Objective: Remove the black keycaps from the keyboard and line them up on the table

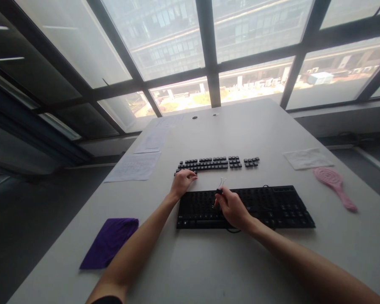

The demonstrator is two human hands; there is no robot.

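Note:
My right hand (232,207) is closed around a small black keycap puller (219,191), whose thin wire ends stick up past the fingers. It hovers over the middle of a black keyboard (291,202); the hand hides part of the keys. Beyond the keyboard's left end, my left hand (183,183) has its fingers pinched together at the near edge of several rows of loose black keycaps (213,164). Whatever sits between those fingertips is too small to make out. Much of the keyboard's upper left and middle looks dark, without clear key legends; lettered keycaps show along its near side.
On the left lie a folded purple cloth (110,240) and paper sheets (133,166). A white tissue (307,158) and a pink hairbrush (334,183) are on the right. The white table (240,131) reaches toward large windows, with two round holes near its far end.

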